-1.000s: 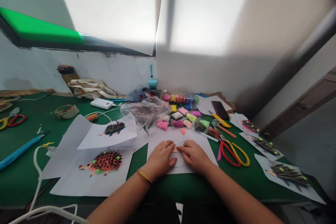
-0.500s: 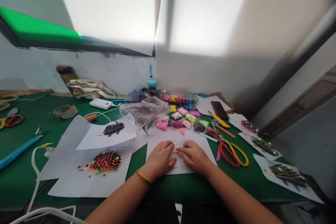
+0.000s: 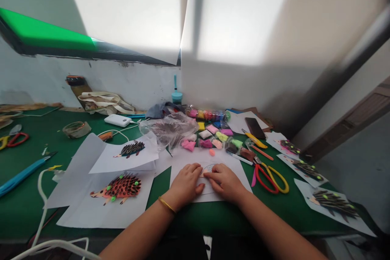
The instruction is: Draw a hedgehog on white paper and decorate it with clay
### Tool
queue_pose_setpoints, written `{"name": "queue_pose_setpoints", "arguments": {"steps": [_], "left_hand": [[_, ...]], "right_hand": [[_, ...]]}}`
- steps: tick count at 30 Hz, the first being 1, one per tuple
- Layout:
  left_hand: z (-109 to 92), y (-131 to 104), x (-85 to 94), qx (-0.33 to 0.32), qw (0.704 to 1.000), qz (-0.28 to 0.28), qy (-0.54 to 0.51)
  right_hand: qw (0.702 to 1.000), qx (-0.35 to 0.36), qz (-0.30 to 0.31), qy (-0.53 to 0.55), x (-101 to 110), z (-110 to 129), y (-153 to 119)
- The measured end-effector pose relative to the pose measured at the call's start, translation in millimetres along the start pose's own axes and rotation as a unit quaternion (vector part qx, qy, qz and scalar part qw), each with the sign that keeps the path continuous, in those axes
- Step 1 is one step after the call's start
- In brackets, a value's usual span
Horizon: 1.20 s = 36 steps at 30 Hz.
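A white sheet [image 3: 184, 157] lies in front of me, with a drawn rounded outline [image 3: 209, 167] partly hidden under my fingers. My left hand [image 3: 188, 180] rests flat on the sheet's left part, fingers stretched and holding nothing. From the right, my right hand [image 3: 224, 179] reaches in with its index finger extended, its tip pressing on flattened peach clay [image 3: 202, 174] at the outline's left end. Its other fingers are partly bent and hold nothing I can see. A small orange-pink clay ball [image 3: 211, 152] sits on the sheet just beyond the hands.
Several clay packets [image 3: 205, 143] and a plastic bag [image 3: 170, 128] lie beyond the sheet. Scissors [image 3: 271, 178], a white marker [image 3: 240, 158], a yellow cutter [image 3: 254, 138] and a phone [image 3: 254, 127] are on the right. Hedgehog pictures [image 3: 122, 189] flank both sides.
The right index fingertip has shifted very slightly left on the peach clay. My left hand stays in place.
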State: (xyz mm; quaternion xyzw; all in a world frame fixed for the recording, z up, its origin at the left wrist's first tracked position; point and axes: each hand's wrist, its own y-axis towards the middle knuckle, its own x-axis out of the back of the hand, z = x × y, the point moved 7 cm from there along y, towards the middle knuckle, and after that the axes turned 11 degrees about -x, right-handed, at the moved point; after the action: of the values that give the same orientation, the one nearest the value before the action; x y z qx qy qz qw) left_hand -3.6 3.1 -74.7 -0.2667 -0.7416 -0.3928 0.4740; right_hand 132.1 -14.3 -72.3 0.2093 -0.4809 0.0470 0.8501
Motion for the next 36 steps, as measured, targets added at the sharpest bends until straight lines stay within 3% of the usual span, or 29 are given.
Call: {"name": "queue_pose_setpoints", "arguments": {"steps": [21,36], "left_hand": [[0.9,0.5,-1.1,0.003,1.000,0.002,0.000],[-1.3,0.4,1.6,0.001,1.000,0.004,0.008]], "right_hand": [[0.999,-0.028,0.011,-0.034,-4.9,-5.5,2.2],[0.999,-0.034,-0.009,0.009,-1.5,-7.9,1.0]]}}
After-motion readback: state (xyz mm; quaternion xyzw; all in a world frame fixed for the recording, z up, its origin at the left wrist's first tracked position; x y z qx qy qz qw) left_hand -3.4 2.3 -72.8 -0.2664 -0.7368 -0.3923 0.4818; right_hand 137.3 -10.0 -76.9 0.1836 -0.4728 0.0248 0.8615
